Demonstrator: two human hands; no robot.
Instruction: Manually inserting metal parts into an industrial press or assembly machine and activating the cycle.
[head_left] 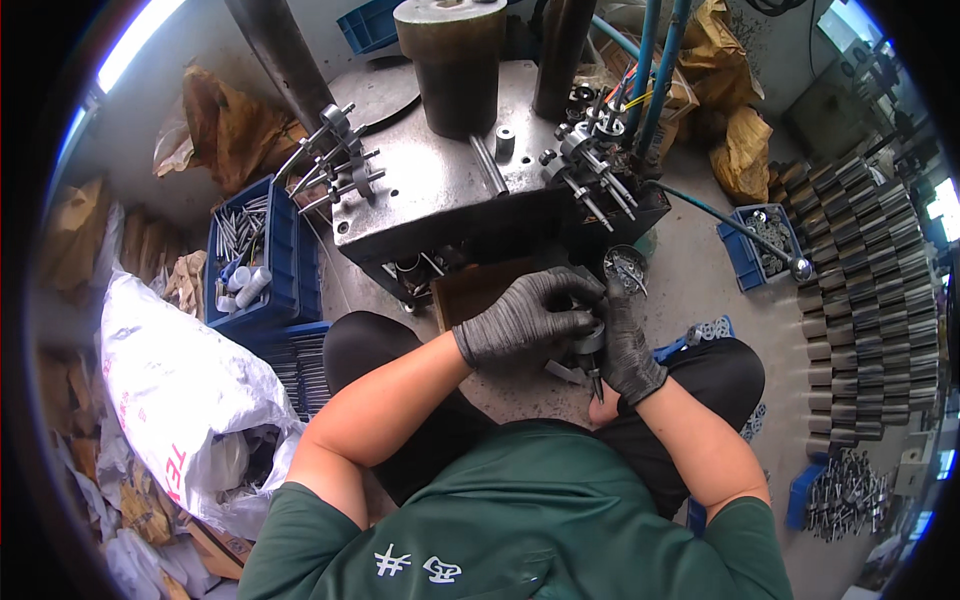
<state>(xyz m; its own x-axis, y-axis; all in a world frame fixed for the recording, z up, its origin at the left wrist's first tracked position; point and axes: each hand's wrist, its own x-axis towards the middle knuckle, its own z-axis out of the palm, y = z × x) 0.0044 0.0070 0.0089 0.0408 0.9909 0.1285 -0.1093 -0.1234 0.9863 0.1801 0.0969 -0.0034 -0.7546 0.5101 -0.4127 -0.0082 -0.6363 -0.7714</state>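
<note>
Left gloved hand (525,318) – fingers curled, clamped on a collared metal shaft (592,350). Right gloved hand (632,345) – beside the shaft, grip cannot be determined. Shaft located between hands, before the steel-topped press table (425,190); pointed end toward wearer.

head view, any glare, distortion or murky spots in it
Head view: bright highlights on the metal tabletop and the white sack; head view: black corners, and stacked metal cylinders bowed along the right rim; head view: the metal part between left hand and right hand shows little detail.
</note>
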